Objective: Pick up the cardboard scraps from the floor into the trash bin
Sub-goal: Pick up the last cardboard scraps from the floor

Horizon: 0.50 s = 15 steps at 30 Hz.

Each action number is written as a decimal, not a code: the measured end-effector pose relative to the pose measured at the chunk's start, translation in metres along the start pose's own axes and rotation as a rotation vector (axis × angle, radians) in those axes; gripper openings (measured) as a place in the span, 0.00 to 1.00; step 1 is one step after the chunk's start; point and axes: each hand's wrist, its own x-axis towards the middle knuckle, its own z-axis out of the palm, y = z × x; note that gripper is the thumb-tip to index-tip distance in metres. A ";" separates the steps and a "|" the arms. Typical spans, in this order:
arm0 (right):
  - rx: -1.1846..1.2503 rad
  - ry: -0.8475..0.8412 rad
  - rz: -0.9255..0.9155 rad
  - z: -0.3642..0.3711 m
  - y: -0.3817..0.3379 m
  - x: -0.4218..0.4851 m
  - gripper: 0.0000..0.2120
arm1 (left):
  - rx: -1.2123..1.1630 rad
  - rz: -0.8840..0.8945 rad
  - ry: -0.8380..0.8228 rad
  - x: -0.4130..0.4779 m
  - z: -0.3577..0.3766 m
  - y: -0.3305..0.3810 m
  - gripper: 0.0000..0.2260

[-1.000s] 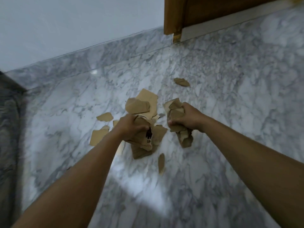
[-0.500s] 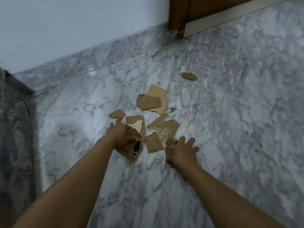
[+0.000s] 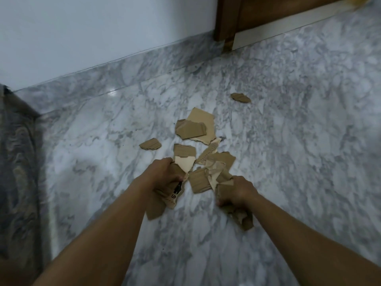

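Several torn brown cardboard scraps [image 3: 198,129] lie on the marble floor in the middle of the view. My left hand [image 3: 165,172] is shut on a bunch of scraps, one with black print [image 3: 174,195] hanging below the fist. My right hand [image 3: 237,193] grips another crumpled bunch of scraps [image 3: 243,218] that sticks out under it. Loose pieces lie between and beyond the two hands. One small scrap [image 3: 240,97] lies apart, farther toward the door. No trash bin is in view.
A marble skirting runs along the white wall [image 3: 82,34] at the back. A wooden door frame [image 3: 224,21] stands at the upper right. A dark patterned cloth [image 3: 16,162] hangs along the left edge.
Both hands came down and toward me over the pile. My right hand, spread flat half a second ago, has closed on a bunch of scraps. My left hand kept its bunch.
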 end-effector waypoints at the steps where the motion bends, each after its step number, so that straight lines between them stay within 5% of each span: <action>1: -0.020 -0.054 -0.041 -0.011 -0.001 0.003 0.36 | -0.023 0.007 -0.007 -0.002 -0.006 -0.001 0.26; 6: -0.108 -0.013 -0.327 -0.056 -0.029 0.010 0.30 | -0.093 -0.035 -0.048 -0.018 -0.052 -0.019 0.24; 11: -0.429 -0.121 -0.534 -0.043 -0.076 0.024 0.20 | 0.089 -0.089 -0.235 -0.048 -0.041 -0.037 0.20; 13: -0.623 -0.110 -0.549 -0.026 -0.080 0.029 0.24 | 0.163 -0.080 -0.243 -0.058 -0.015 -0.041 0.28; 15: -0.877 -0.017 -0.587 -0.011 -0.077 0.035 0.38 | 0.237 -0.064 -0.204 -0.067 0.012 -0.040 0.38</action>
